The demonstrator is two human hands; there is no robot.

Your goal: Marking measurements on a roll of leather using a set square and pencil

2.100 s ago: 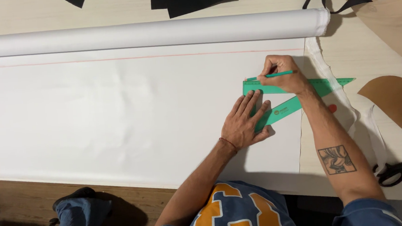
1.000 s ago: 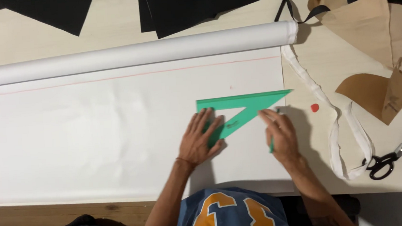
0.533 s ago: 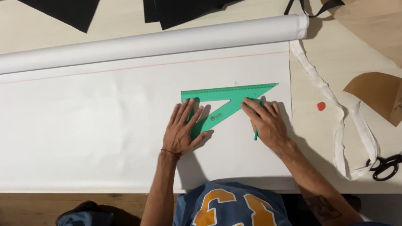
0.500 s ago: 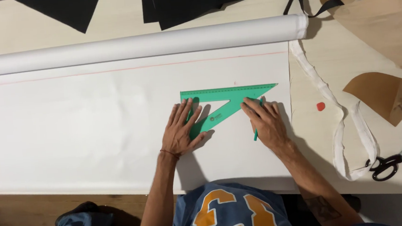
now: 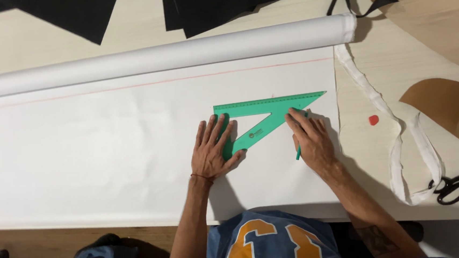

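On the light work table [image 5: 397, 58], one sheet of white material [image 5: 107, 153] is spread flat, fed off one white roll [image 5: 170, 55] lying along its far edge; a thin reddish line is seen running just below the roll. Two dark fabric pieces [image 5: 231, 2] are laid beyond the roll, and brown paper pattern pieces [image 5: 443, 103] are stacked at the right. One long white strip [image 5: 397, 144] is looped on the bare table just past the sheet's right edge.

One green set square [image 5: 263, 116] is laid flat on the sheet, right of centre: a translucent triangle with an open middle, long graduated edge facing the roll, sharp tip pointing right. It is pinned by the left hand [image 5: 214, 151], palm down, fingers spread flat over its left corner. The right hand [image 5: 311, 142] is rested on the slanted edge near the tip, fingers loosely curled, with one green pencil [image 5: 298, 152] tucked under it.

One pair of black-handled scissors [image 5: 457, 183] is parked at the table's right edge, well apart from the hands. One small red dot [image 5: 374, 120] is seen between sheet and strip. Nothing blocks the set square apart from the hands.
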